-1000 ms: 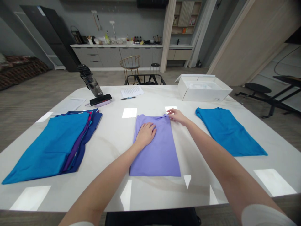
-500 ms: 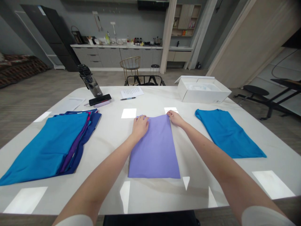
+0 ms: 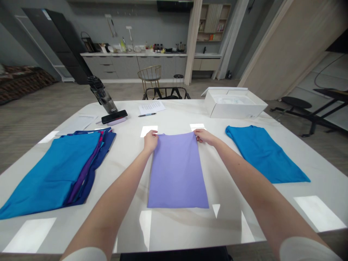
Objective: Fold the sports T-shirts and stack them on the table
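A lavender folded cloth [image 3: 178,174] lies flat and smooth on the white table, its long side running away from me. At its far left corner, my left hand [image 3: 151,139] pinches the edge between thumb and fingers. My right hand [image 3: 203,136] grips the far right corner in the same way, with the fingers curled in. Between the two hands the far edge is stretched nearly straight. To the right lies a blue folded cloth [image 3: 268,154], apart from my right hand. A stack of folded cloths [image 3: 57,170], blue on top with purple and navy beneath, lies on the left.
An open white box [image 3: 231,108] stands at the back right. Toward the back left are a handheld vacuum [image 3: 103,96], a black phone [image 3: 114,116], a printed sheet [image 3: 152,107] and a pen [image 3: 147,115]. A black chair [image 3: 167,93] stands behind the table's far edge.
My left hand has slid left from the top of the lavender cloth to its far left corner and now pinches it. My right hand has stayed at the far right corner.
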Motion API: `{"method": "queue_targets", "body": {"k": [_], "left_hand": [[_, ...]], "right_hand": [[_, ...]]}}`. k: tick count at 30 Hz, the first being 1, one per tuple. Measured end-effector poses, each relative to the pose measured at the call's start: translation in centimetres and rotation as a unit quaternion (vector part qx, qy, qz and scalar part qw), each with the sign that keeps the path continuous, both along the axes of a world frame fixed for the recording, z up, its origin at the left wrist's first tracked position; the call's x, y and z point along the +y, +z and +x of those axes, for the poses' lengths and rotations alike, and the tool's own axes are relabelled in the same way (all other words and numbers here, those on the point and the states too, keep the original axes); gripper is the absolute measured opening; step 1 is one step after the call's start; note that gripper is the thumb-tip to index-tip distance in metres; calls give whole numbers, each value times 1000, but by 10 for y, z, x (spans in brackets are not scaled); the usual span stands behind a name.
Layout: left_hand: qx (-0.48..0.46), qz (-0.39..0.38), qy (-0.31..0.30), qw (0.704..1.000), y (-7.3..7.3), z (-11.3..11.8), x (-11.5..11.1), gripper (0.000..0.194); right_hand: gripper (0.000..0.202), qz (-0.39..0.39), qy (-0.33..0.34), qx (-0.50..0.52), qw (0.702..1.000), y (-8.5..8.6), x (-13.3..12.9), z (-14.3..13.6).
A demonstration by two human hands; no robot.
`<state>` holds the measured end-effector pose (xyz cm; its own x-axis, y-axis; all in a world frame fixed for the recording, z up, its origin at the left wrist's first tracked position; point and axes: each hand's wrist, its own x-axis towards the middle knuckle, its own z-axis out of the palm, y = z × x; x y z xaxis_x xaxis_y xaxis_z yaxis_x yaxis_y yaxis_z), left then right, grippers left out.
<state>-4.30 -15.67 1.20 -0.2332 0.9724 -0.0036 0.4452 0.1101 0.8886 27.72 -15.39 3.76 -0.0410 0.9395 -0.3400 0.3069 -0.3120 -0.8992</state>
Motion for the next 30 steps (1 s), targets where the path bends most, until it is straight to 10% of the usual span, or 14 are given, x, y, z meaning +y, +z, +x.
{"method": "queue_targets", "body": {"k": [7,13,17,20,25,30], "left_hand": [[-217,-25,48,975,-6,-2,12,42],[15,71,26,997,0,-4,3,39],[216,193,-141,947,9,17,-28,41],[316,136,-257,903,4,27,-43,39],[385,24,-224,895,-1,21,-45,61],[406,103,-272,866,5,32,-50,65]], "right_hand": [[16,28,-65,44,997,-5,10,-8],[21,207,-126,-191,951,-13,-4,-26],[35,339,7,-334,879,-19,-34,-55],[49,288,99,-397,866,-28,-46,-67],[69,161,104,-452,871,-31,-38,-52],[70,230,103,-465,848,-28,-45,-70]]}}
